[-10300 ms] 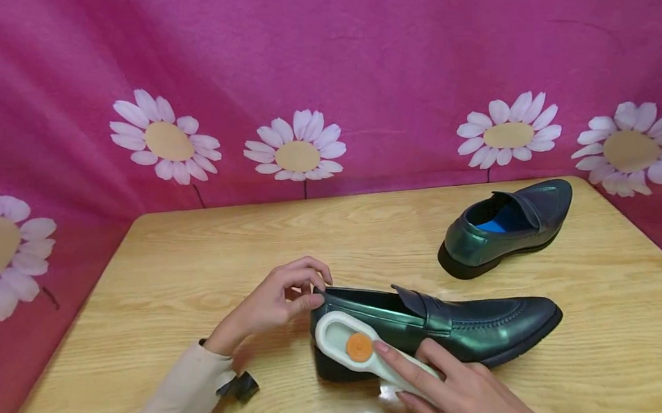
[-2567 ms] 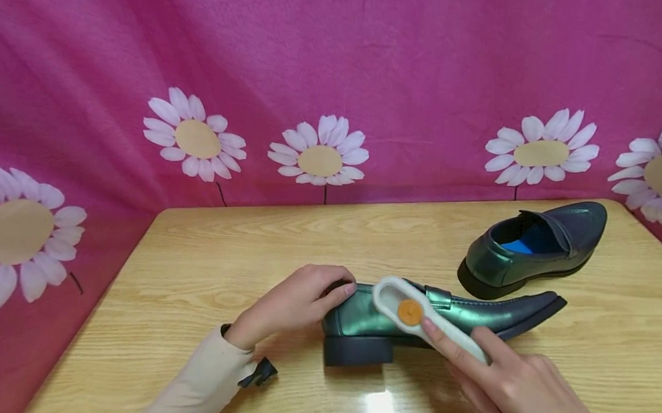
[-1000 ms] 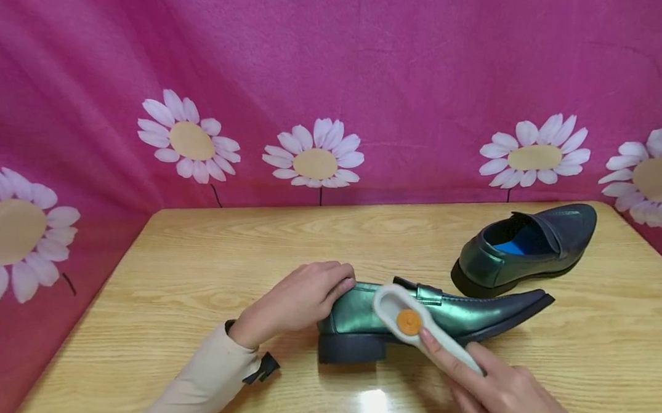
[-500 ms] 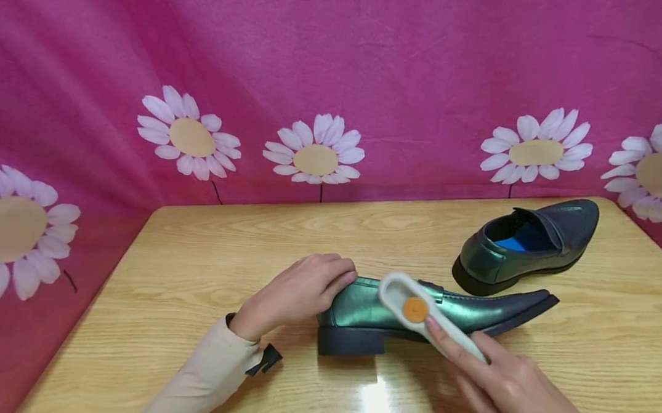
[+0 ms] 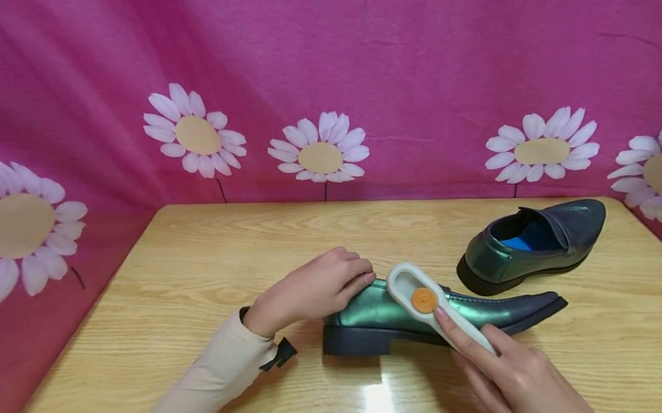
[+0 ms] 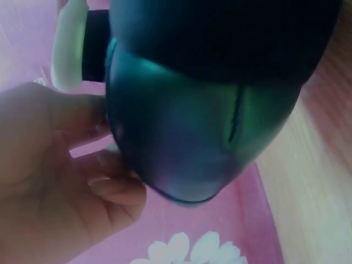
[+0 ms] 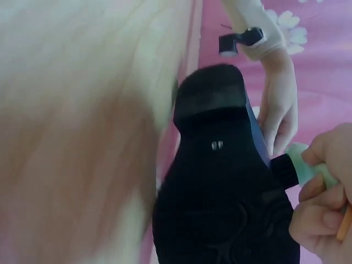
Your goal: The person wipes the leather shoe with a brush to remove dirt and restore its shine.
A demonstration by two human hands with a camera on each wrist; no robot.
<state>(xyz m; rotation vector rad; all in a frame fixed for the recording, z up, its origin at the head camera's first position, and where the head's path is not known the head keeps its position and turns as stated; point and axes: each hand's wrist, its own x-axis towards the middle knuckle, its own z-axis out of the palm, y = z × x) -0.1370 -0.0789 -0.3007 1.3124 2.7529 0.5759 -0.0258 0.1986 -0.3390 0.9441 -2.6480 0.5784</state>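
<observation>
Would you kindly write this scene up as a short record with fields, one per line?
Left grip: holds near shoe at heel end
Right grip: holds brush
Brush: pale body, orange button, dark bristles at near shoe's side
Far shoe: on table, behind and right of near shoe, untouched
Table: light wood
Backdrop: pink, white daisies

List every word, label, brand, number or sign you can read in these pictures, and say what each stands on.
No text can be read.
Sole of the near shoe: a small pale mark, too small and blurred to read.
Orange button on the brush: rings, no readable lettering.
Far shoe: no readable lettering.
</observation>
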